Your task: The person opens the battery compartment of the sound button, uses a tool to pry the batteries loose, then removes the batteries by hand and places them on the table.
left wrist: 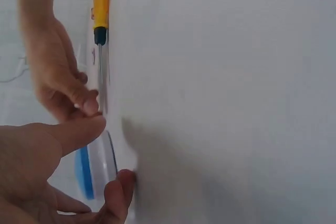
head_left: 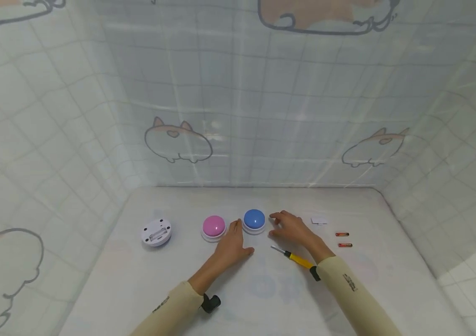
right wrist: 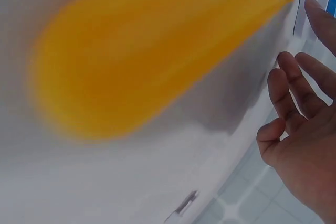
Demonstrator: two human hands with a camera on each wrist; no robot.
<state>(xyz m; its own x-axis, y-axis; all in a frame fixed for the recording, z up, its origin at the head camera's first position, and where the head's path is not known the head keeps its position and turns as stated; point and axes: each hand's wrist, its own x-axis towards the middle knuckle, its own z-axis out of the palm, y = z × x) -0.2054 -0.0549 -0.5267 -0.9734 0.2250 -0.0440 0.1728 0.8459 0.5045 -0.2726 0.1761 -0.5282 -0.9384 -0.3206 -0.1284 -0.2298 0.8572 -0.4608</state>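
Note:
A blue push button (head_left: 254, 219) on a round white base stands upright on the table between my hands. My left hand (head_left: 230, 247) is at its near left, thumb spread from the fingers; whether the fingertips touch the base I cannot tell. To the right, my right hand (head_left: 292, 227) has its fingers loosely bent, apart from the button and holding nothing. In the right wrist view that hand (right wrist: 302, 124) shows its palm side. A yellow-handled screwdriver (head_left: 301, 260) lies below it, partly beside the sleeve. Left of my left hand sits a pink push button (head_left: 214, 226).
At the far left a white round button unit (head_left: 157, 232) lies upside down, its battery slot uncovered. Two small batteries (head_left: 345, 245) and a white cover piece (head_left: 319, 220) lie to the right. Patterned sheets (head_left: 238, 116) rise around the white table (head_left: 263, 303).

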